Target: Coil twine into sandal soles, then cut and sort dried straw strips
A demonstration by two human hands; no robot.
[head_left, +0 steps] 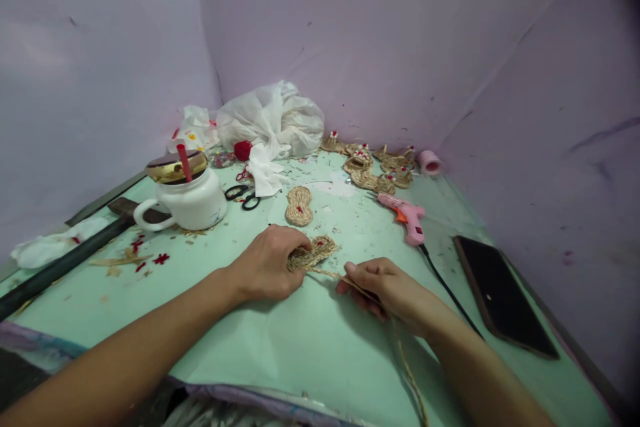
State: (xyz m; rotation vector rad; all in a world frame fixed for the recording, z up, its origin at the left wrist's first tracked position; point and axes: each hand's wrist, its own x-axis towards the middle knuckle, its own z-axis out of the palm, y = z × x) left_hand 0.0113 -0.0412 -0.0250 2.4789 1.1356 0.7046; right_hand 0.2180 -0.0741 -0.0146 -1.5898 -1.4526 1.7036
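My left hand (270,261) is closed on a coiled jute piece (315,251) that lies flat on the pale green table (280,347), pressing its left end down. A loose jute cord (330,273) runs from that piece to my right hand (385,287), which pinches it between thumb and fingers. The cord trails on past my right wrist toward the table's near edge (410,380). A finished figure-eight jute coil (299,205) lies just beyond the hands.
A pink glue gun (407,217) with a black cable lies to the right, and a dark phone (503,293) beyond it. Black scissors (243,196), a white mug with a gold lid (185,193), plastic bags (273,120), several jute ornaments (375,170), a pink roll (429,162) and a dark bar (65,260) ring the table.
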